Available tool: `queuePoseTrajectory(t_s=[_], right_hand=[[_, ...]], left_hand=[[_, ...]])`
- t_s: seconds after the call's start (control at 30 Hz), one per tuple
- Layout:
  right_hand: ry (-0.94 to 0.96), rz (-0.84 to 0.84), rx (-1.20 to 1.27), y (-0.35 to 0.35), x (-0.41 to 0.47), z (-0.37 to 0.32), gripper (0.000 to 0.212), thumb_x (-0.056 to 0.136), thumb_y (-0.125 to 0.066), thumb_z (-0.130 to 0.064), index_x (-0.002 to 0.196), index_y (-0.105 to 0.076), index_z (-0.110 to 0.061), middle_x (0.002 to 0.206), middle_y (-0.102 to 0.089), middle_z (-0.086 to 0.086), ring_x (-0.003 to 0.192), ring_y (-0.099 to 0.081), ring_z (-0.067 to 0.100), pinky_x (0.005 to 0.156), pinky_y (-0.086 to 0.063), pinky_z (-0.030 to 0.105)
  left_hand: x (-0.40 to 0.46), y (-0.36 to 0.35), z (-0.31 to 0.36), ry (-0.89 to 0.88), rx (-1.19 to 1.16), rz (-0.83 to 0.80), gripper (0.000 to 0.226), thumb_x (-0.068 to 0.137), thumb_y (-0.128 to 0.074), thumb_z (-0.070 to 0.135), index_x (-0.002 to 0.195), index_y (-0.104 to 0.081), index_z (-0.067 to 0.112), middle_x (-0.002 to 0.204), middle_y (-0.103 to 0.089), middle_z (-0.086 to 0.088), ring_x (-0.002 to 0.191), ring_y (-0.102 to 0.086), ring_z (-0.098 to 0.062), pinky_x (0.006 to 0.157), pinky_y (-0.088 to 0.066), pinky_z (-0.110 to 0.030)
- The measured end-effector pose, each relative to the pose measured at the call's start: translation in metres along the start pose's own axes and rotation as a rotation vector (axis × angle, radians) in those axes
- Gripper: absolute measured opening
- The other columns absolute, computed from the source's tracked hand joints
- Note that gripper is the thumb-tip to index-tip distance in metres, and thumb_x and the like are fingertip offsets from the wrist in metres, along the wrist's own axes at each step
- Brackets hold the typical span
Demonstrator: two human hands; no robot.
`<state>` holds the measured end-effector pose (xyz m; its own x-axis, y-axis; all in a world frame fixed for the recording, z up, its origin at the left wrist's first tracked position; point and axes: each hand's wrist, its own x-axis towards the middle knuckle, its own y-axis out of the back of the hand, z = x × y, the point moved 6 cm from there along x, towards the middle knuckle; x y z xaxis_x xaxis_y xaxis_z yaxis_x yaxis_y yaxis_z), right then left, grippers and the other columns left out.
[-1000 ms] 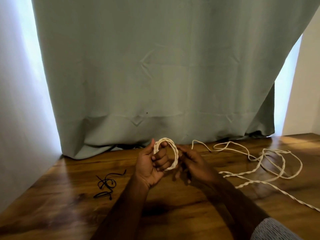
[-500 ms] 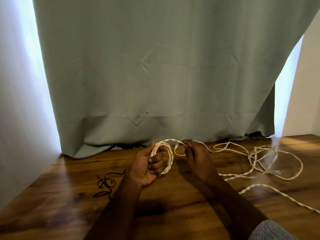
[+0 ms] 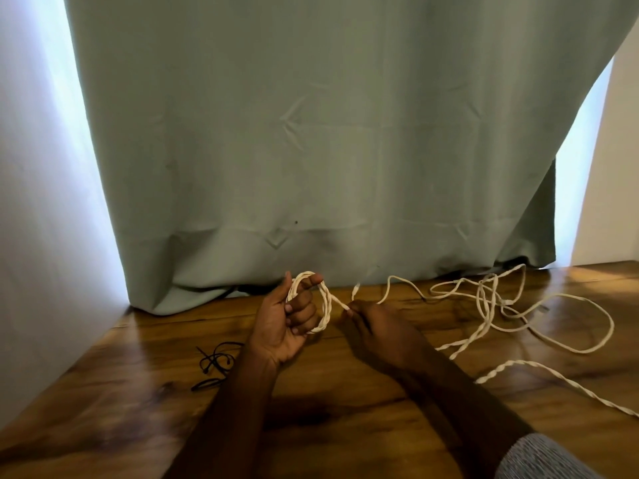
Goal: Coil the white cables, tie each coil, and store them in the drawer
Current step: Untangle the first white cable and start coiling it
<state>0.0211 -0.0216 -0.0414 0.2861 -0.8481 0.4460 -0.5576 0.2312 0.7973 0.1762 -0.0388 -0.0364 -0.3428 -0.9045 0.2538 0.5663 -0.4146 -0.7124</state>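
Fingers of the left hand [image 3: 288, 319] curl round a white cable coil [image 3: 320, 302]. The right hand [image 3: 377, 328] pinches its strand just beside; loose cable [image 3: 518, 305] sprawls right on the tabletop [image 3: 345, 426].

Two hands [image 3: 287, 319]; one white cable coil [image 3: 323, 302]; one black cord tangle [image 3: 216, 363].

L hand [image 3: 288, 319] gripping, R hand [image 3: 377, 326] pinching

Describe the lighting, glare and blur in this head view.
Head view: bright daylight blows out both sides of the green curtain, so the scene is backlit; warm glare streaks the wooden table at its left and far right; the forearms cast dark shadows; the near left tabletop is smeared, while the white cable coil in the left hand stays fairly sharp.
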Motion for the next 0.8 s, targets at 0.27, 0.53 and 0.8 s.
queuePoseTrajectory(t_s=[0.27,0.53,0.8], right_hand=[[-0.118,0.257,-0.175,0.029,0.008,0.016,0.029,0.108,-0.041,-0.033,0.125,-0.061,-0.02,0.099,-0.07,0.005,0.078,-0.053,0.014,0.066,-0.038,0.024],[-0.077,0.192,-0.131,0.014,0.005,0.006,0.03,0.107,-0.039,-0.037,0.12,-0.062,-0.023,0.085,-0.064,-0.004,0.07,-0.056,0.011,0.061,-0.044,0.027],[-0.021,0.052,-0.139,-0.014,0.004,-0.006,0.033,0.107,-0.033,-0.049,0.111,-0.058,-0.028,0.09,-0.066,-0.003,0.076,-0.06,0.013,0.065,-0.05,0.031]], left_hand=[[-0.002,0.004,-0.01,0.113,0.159,0.003,0.05,0.099,-0.036,0.039,0.099,-0.062,-0.004,0.042,-0.03,0.007,0.028,-0.025,-0.002,0.035,-0.012,-0.015],[0.001,0.008,-0.004,0.032,0.093,0.063,0.05,0.102,-0.034,0.039,0.101,-0.064,-0.001,0.043,-0.03,0.007,0.03,-0.024,-0.002,0.032,-0.018,-0.014],[0.0,-0.001,0.0,-0.039,0.011,0.086,0.051,0.097,-0.039,0.039,0.108,-0.063,-0.004,0.043,-0.029,0.007,0.04,-0.007,-0.005,0.029,-0.019,-0.017]])
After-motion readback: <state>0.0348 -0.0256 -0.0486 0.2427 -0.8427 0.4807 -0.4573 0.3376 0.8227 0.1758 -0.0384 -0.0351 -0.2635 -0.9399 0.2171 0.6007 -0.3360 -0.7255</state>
